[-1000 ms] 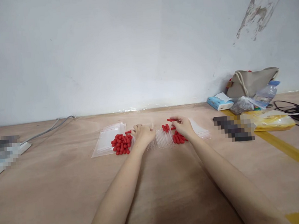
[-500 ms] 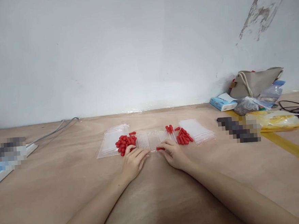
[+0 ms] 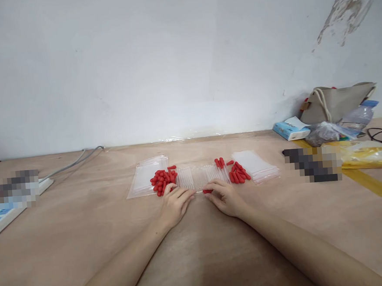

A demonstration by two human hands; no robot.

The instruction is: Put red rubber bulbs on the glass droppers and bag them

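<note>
A row of clear glass tubes (image 3: 198,177) lies on the wooden table (image 3: 198,247) in front of me. A heap of red rubber caps (image 3: 162,180) sits at its left end and a smaller heap of red caps (image 3: 239,174) at its right. My left hand (image 3: 175,203) rests at the near edge of the tubes, fingers stretched forward beside the left heap. My right hand (image 3: 225,197) lies opposite it, fingertips pinched on one red cap (image 3: 208,191).
Stacks of clear zip bags lie left (image 3: 146,179) and right (image 3: 254,165) of the tubes. A power strip (image 3: 6,212) with a grey cable is at far left. A beige bag (image 3: 338,102), a blue box (image 3: 291,129), a yellow packet (image 3: 368,156) and black cables stand at right.
Both hands pulled back from the far side of the tubes to their near edge a second ago; the right one brought a red cap along. Since half a second ago they barely moved.
</note>
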